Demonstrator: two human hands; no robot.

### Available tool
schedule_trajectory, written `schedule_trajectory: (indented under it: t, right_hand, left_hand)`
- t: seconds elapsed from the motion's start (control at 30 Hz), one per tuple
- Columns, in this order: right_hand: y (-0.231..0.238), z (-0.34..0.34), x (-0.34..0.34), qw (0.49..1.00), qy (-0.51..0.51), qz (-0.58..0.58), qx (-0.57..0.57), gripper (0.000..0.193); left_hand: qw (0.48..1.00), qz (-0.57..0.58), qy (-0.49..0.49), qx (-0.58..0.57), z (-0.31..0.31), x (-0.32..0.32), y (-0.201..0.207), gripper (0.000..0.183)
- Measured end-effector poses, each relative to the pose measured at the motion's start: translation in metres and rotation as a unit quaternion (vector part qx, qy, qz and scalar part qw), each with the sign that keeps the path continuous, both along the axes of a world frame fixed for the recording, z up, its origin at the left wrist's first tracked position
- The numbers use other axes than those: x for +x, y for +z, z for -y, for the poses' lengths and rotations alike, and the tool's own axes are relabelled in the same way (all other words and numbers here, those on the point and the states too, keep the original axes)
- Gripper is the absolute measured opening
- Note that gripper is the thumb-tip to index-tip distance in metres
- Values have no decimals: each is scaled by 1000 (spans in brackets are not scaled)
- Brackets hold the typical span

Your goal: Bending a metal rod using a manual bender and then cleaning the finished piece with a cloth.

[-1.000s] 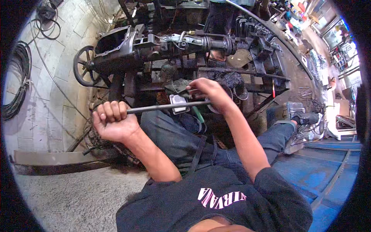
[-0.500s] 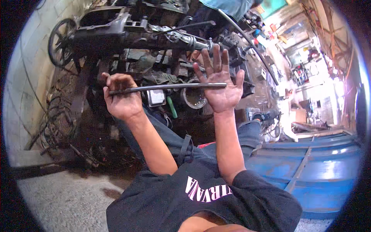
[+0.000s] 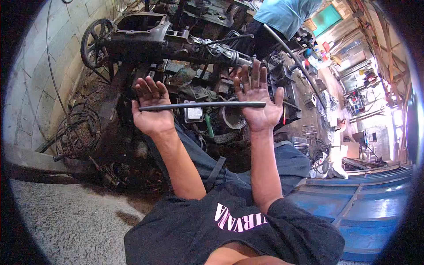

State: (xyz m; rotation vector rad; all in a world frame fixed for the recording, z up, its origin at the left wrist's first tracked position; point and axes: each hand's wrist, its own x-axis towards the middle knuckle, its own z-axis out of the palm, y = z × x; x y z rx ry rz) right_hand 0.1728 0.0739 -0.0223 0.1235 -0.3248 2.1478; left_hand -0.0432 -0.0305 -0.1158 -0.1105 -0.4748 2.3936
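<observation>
A dark, slim metal rod [image 3: 203, 105] lies level across both of my upturned palms. Its left end rests on my left hand [image 3: 154, 115] near the thumb, with the fingers up, slightly bent and apart. The other end crosses the palm of my right hand [image 3: 261, 110], whose fingers are stretched and spread. Dark smudges mark the fingers of both hands. Neither hand is closed round the rod. Beyond them stands a greasy machine with a long cylindrical body [image 3: 132, 47] and a spoked handwheel [image 3: 96, 43].
Below the rod are a small white box [image 3: 193, 115], a green handle [image 3: 208, 126] and a round container [image 3: 233, 118]. Coiled hose [image 3: 79, 132] lies at the left wall. A person in a blue shirt [image 3: 287, 17] stands at the back. Blue metal sheeting [image 3: 371, 212] is at right.
My left fingers have uncurled from around the rod and now stand apart. The rod lies nearly level. The whole view has shifted, with the machine now further right and lower.
</observation>
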Motion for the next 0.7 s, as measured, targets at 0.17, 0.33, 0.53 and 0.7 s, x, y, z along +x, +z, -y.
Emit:
schedule_trajectory:
  t: [0.17, 0.33, 0.53, 0.7]
  right_hand:
    - [-7, -2, 7, 1000, -11, -2, 1, 74]
    - [-15, -8, 15, 999, -11, -35, 7, 74]
    - [-13, -11, 23, 998, -10, -52, 32, 76]
    - [-20, -22, 38, 995, -10, -75, 64, 77]
  left_hand:
    - [998, 20, -19, -48, -5, 2, 0, 53]
    - [996, -45, -18, 71, -8, 13, 19, 58]
    - [984, -99, -30, 145, -14, 20, 27, 67]
    - [971, -186, -42, 144, -18, 30, 34, 71]
